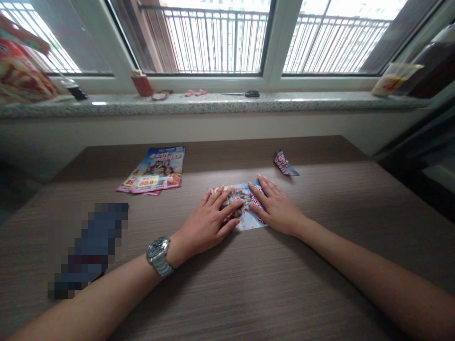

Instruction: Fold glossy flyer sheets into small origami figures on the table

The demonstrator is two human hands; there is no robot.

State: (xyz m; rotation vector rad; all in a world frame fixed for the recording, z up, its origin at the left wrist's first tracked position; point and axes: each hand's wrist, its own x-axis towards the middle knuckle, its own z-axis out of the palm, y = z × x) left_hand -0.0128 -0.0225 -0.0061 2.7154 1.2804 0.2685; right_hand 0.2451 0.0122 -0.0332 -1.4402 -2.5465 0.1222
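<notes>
A colourful printed flyer [251,220] lies flat on the brown wooden table [220,293]. My left hand [209,218], with a silver watch on its wrist, rests on the flyer's left part, fingers stretched out. On the right part lies my right hand [277,206], flat with its fingers spread. Both palms face down and hide portions of the sheet. Beyond my right hand sits a small folded paper piece [284,163] with a similar print. Farther left is a stack of flyers [159,168], fanned slightly.
A blurred-out dark blue object [92,248] lies left of my left forearm. Along the stone windowsill [199,105] are scissors [250,94], a red container [142,84], small pink items [195,93] and a plastic cup [394,79]. A red package [24,71] stands at the far left.
</notes>
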